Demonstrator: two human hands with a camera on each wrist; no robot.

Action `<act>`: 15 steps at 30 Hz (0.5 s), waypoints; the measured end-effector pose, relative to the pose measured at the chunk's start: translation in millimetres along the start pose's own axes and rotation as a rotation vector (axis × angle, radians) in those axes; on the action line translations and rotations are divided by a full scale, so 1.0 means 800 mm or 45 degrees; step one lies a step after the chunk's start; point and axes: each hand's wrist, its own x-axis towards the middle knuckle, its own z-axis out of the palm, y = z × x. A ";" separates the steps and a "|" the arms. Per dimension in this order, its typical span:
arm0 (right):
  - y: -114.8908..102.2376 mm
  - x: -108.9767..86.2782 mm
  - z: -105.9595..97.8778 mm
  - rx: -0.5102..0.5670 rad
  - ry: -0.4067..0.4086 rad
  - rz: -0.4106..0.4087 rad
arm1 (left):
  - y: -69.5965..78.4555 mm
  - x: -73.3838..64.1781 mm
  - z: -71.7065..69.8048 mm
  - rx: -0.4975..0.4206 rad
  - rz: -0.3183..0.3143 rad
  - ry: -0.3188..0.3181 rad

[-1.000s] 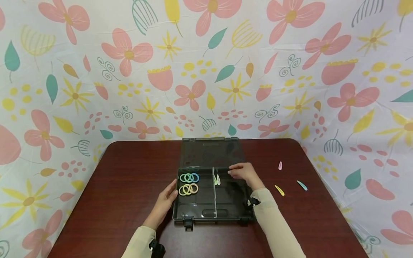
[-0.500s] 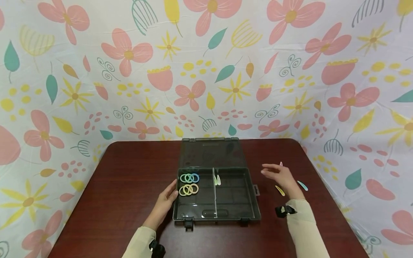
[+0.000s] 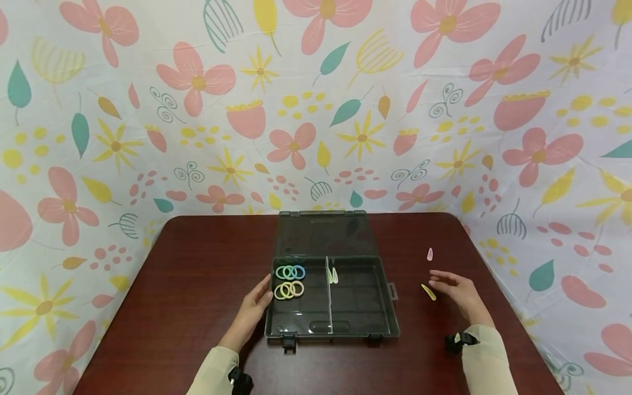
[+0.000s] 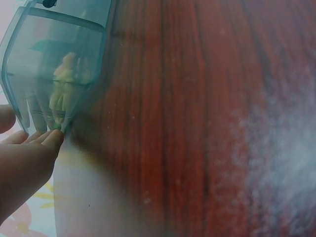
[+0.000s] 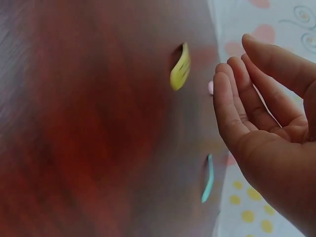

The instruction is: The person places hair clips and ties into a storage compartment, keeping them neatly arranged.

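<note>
In the head view, my left hand [image 3: 249,315] rests against the left wall of a dark see-through plastic box [image 3: 355,323], its fingertips touching the side. My right hand [image 3: 464,296], fingers slightly bent and holding nothing, hovers over the right of the table. Just left of its fingertips lies a yellow snap hair clip [image 3: 428,292]; a pink hair clip [image 3: 430,254] lies farther back. The right wrist view shows a blue-green hair clip [image 5: 208,178], which the hand covers in the head view. Two pale hair clips [image 3: 334,275] lie in the box's right compartment, beside the divider.
Green and blue hair ties [image 3: 298,272] and a row of yellow and peach ones [image 3: 297,288] lie in the left compartment. The box's lid [image 3: 323,233] is folded back. A dark wooden table [image 3: 212,274] carries everything, with a flowered cloth [image 3: 316,93] behind it.
My right hand has left the box's right compartment and moved right, past the box wall, to beside the yellow clip, over the blue-green one. The left hand has stayed at the box.
</note>
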 end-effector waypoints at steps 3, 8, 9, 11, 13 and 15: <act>0.012 -0.001 -0.001 0.010 0.010 0.017 | 0.000 0.000 0.000 0.008 -0.004 0.003; 0.028 -0.003 0.000 -0.006 0.004 0.043 | 0.001 -0.001 0.001 0.011 -0.011 -0.003; 0.029 -0.003 0.001 -0.009 0.005 0.035 | 0.001 -0.001 0.001 0.010 -0.013 -0.003; 0.030 -0.003 0.004 -0.002 0.012 0.015 | 0.001 0.000 0.001 0.008 -0.014 0.000; 0.031 -0.001 0.007 -0.009 0.021 0.002 | 0.001 -0.001 0.001 0.008 -0.010 0.002; 0.030 -0.001 0.011 -0.019 0.018 -0.014 | 0.001 -0.001 0.001 0.006 -0.010 0.004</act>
